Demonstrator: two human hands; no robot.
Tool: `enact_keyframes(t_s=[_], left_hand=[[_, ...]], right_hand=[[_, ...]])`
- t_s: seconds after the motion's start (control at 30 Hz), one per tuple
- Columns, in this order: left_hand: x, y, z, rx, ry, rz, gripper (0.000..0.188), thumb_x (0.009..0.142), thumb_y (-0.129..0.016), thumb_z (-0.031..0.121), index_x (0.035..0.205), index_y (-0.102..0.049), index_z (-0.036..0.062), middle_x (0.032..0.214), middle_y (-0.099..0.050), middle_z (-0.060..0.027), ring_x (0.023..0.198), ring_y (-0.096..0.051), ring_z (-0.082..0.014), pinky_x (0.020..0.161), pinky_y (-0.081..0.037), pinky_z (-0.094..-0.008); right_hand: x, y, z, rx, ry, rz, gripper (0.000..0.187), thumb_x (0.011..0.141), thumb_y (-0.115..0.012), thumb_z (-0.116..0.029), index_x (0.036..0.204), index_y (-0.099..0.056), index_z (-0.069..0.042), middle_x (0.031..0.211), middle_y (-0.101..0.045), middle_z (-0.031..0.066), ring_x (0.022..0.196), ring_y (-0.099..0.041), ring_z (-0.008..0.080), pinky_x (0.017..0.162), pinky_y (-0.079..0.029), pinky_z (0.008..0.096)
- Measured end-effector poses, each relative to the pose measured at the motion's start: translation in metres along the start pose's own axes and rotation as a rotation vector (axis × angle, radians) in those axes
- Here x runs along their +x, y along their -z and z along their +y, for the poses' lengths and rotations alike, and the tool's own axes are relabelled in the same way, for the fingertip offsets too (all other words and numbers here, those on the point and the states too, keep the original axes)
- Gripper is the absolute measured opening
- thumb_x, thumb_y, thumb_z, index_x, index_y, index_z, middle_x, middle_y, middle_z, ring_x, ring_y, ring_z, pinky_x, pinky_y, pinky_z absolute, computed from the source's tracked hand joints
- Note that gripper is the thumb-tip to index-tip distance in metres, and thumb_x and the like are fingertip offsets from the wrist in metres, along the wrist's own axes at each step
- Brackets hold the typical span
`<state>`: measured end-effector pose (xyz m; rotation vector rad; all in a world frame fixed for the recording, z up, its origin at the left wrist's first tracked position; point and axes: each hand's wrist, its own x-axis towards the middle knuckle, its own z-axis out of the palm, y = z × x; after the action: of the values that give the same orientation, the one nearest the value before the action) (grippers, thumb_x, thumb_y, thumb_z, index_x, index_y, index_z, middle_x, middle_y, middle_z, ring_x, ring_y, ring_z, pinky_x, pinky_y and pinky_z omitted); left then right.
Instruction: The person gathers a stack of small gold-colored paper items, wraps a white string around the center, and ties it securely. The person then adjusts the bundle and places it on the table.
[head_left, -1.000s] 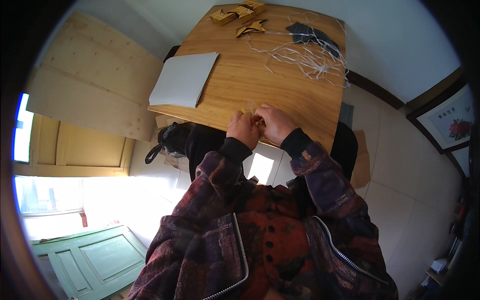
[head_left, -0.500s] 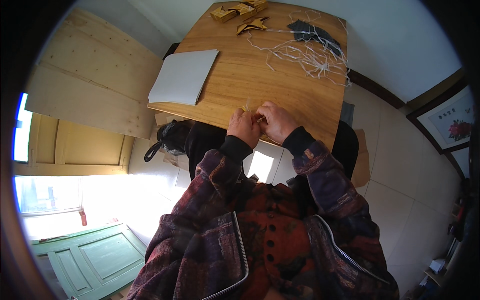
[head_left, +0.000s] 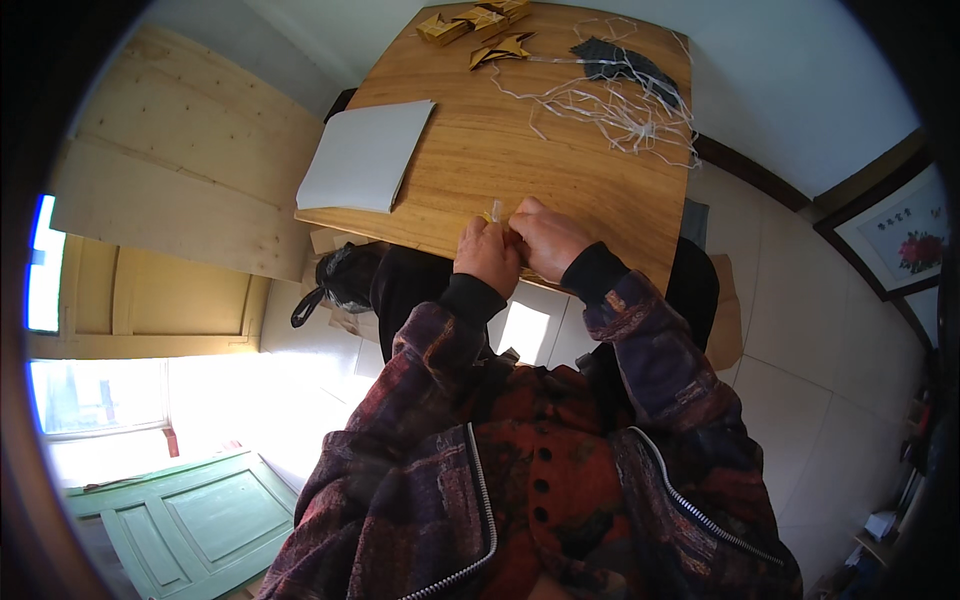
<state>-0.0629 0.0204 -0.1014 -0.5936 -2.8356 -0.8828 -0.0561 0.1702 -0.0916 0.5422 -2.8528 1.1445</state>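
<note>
Close together at the near edge of the wooden table (head_left: 470,180), both my hands are closed with their fingertips meeting. My left hand (head_left: 487,252) grips a small yellow piece, mostly hidden by the fingers. A pale, see-through strip (head_left: 496,208) sticks up from it. My right hand (head_left: 552,240) is pinched against the same spot, and its fingertips are hidden. On the far part of the table lie folded gold paper pieces (head_left: 502,50), one of them pointed. A white string runs from that one toward a loose tangle of white strings (head_left: 640,125).
A stack of white sheets (head_left: 360,158) lies on the table's left side. Dark grey cloth (head_left: 625,68) sits under some strings at the far right. A black bag (head_left: 345,275) is below the table's left edge. A framed flower picture (head_left: 900,240) stands at right.
My right hand has turned slightly and its knuckles have shifted a little to the left. The pale strip above the left fingers shows more plainly. The left hand stays in place.
</note>
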Motion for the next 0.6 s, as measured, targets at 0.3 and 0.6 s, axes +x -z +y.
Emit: enact_keyframes(t_s=[0.3, 0.6], left_hand=[[0.0, 0.009, 0.001, -0.083, 0.01, -0.073, 0.006, 0.074, -0.058, 0.008, 0.076, -0.056, 0.0022, 0.084, -0.052, -0.0174, 0.08, -0.053, -0.0366, 0.071, -0.045, -0.0419], [0.0, 0.016, 0.003, -0.094, 0.022, -0.116, 0.009, 0.072, -0.059, 0.01, 0.074, -0.056, 0.0024, 0.082, -0.052, -0.0179, 0.08, -0.053, -0.0367, 0.071, -0.045, -0.0436]], right_hand=[[-0.001, -0.003, 0.001, -0.006, -0.007, 0.021, 0.006, 0.076, -0.056, -0.006, 0.08, -0.058, -0.002, 0.096, -0.055, 0.0181, 0.084, -0.057, 0.0396, 0.072, -0.046, 0.0462], [-0.001, -0.005, 0.002, 0.187, -0.126, 0.185, 0.005, 0.079, -0.057, -0.007, 0.081, -0.057, -0.003, 0.09, -0.057, 0.0165, 0.084, -0.057, 0.0353, 0.073, -0.046, 0.0415]])
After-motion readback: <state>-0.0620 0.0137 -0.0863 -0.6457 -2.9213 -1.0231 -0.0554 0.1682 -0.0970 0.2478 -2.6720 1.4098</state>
